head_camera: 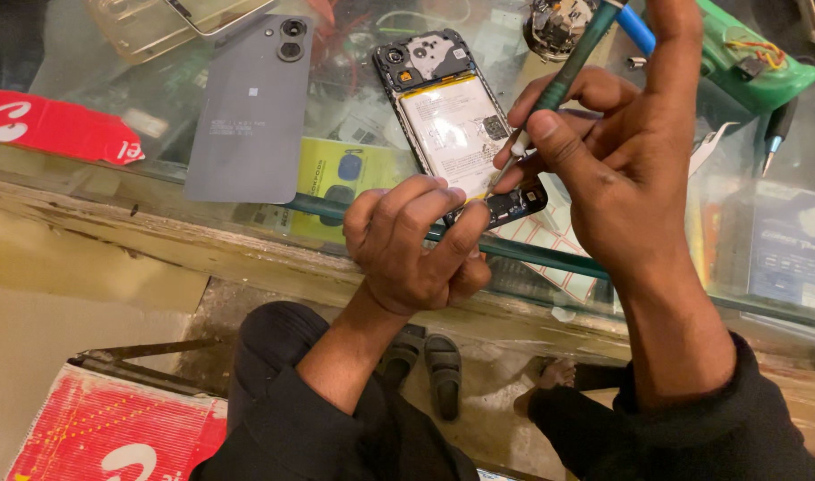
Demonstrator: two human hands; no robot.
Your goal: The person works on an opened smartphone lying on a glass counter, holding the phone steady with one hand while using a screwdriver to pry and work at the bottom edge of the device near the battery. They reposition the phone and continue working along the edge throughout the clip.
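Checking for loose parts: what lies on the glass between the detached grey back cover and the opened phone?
Bare glass counter separates grey back cover from opened phone, head view.

glass counter (158, 160), opened phone (452, 125) (grey back cover (251, 111) beside)

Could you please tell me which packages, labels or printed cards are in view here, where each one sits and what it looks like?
Red carton: bottom left, by the person's knee; red with white curved marks.
Red strip: left on the glass counter; flat, red, white marking.
Yellow-green package: under the glass, left of the left hand; shows dark rounded items.
Dark blue box: under the glass, far right; rectangular.
White sticker: small square on the grey back cover.
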